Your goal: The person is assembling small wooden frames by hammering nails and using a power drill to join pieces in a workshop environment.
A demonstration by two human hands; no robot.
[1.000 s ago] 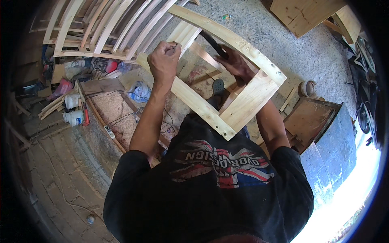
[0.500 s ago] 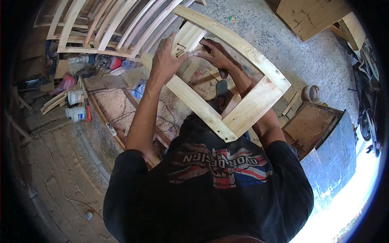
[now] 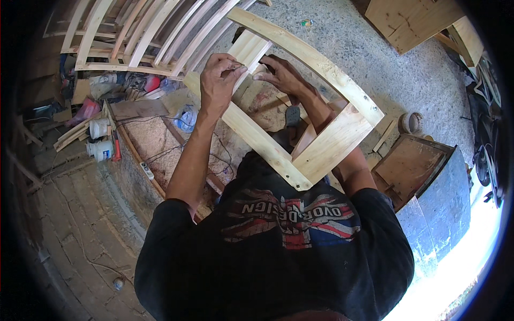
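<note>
A four-sided frame of pale wood (image 3: 262, 140) lies at a slant before me, its near corner against my shirt. Its far crosspiece (image 3: 248, 47) has a grooved face. My left hand (image 3: 217, 85) is over the near part of that crosspiece, thumb and fingers pinched together; what they hold is too small or hidden to make out. To its right, my right hand (image 3: 284, 75) is beside the crosspiece with thumb and forefinger apart. My right forearm passes up through the frame's opening. Dark screw heads or holes mark the frame's corners.
Slatted wooden frames (image 3: 134, 37) stand at the far left. A bin of wood shavings (image 3: 147, 139) with black cords lies left of me, near white buckets (image 3: 99, 150). At right are an open box-like cabinet (image 3: 412, 168) and a round tin (image 3: 411, 123). Plywood boxes (image 3: 412, 21) stand far right.
My left hand has shifted onto the spot where small dark screw-like pieces lay on the crosspiece; they no longer show. My right hand's fingers have drawn apart from the left hand.
</note>
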